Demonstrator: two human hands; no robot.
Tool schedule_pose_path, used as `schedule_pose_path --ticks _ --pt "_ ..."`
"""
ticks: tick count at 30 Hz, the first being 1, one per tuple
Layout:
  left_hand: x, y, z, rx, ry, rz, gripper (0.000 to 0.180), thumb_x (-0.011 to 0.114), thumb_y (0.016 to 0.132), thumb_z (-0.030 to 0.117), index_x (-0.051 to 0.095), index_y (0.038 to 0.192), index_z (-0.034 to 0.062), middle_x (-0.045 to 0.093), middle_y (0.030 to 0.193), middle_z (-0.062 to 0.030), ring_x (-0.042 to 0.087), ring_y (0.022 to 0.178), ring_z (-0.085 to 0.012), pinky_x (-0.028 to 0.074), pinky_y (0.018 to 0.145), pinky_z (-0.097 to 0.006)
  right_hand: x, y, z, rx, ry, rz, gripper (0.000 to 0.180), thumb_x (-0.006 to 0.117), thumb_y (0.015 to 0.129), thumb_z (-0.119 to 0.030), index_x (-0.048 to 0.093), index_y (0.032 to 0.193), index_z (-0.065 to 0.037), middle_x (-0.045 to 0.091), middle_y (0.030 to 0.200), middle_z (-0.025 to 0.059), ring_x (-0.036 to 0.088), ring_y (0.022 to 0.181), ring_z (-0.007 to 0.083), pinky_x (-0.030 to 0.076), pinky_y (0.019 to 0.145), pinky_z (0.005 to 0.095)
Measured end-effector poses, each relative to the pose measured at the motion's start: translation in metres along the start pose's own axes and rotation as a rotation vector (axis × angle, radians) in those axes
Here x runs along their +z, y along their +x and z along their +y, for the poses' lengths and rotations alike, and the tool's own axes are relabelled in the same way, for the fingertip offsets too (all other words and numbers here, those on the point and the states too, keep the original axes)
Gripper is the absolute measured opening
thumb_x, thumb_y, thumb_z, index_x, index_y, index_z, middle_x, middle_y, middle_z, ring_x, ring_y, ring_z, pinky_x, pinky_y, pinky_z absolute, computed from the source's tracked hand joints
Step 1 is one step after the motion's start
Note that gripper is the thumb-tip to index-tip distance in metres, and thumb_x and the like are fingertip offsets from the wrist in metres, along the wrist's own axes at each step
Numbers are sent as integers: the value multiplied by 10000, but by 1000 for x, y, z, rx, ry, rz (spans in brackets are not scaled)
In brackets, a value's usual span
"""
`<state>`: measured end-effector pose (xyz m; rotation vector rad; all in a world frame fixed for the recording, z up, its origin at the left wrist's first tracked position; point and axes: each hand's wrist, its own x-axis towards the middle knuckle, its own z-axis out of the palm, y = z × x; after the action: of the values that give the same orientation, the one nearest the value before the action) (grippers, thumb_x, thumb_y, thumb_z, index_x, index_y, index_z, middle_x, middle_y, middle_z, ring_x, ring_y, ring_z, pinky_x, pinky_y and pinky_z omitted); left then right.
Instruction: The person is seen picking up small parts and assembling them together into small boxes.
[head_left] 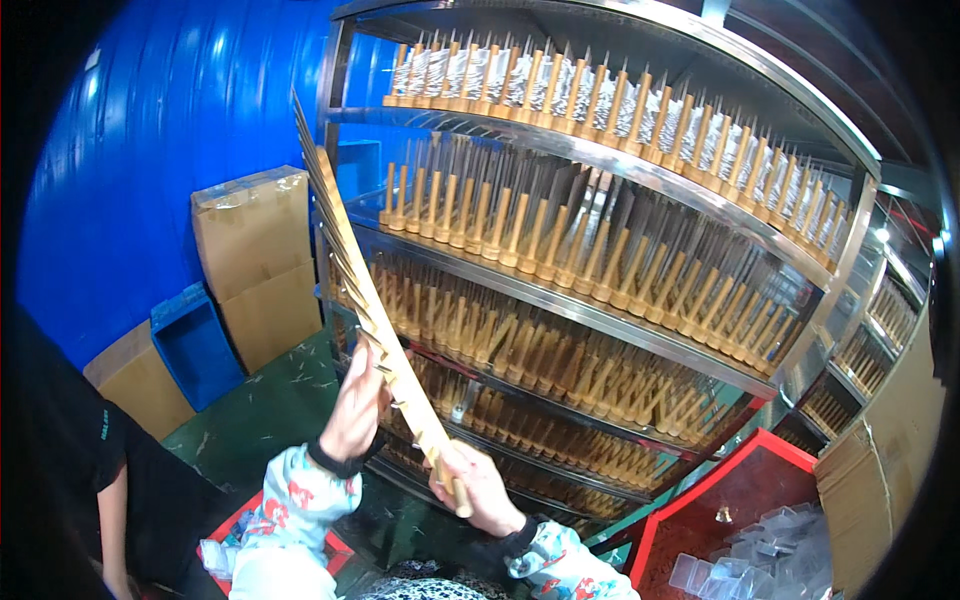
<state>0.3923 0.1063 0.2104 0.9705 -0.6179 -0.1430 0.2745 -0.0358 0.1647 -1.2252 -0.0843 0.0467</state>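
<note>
The right hand (478, 487) has its fingers wrapped tight around the wooden handles of a fanned bundle of blades (360, 290). The left hand (355, 405) pinches the bundle midway, fingers narrow, before the metal rack (600, 310).

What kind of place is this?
Probably a workshop or small factory: a metal rack full of wooden-handled tools, cardboard boxes stacked by the wall, and a red bin.
</note>
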Motion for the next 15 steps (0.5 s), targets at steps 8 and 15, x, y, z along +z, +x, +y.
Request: schedule_pose_path --ticks 8,15 --pt "4 -59 8 269 839 -52 974 766 733 248 147 1430 -34 275 1431 -225 286 1341 -292 268 1077 -404 66 66 21 -416 37 127 349 463 962 -398 513 1016 -57 514 694 28 428 442 63 324 353 199" --pt "-91 85 83 241 728 147 530 488 956 287 377 1352 -48 519 1253 -112 496 1160 -173 380 985 -310 11 46 -72 134 -368 -239 335 438 969 -400 565 1077 -109 514 733 -31 480 577 37 388 466 177"
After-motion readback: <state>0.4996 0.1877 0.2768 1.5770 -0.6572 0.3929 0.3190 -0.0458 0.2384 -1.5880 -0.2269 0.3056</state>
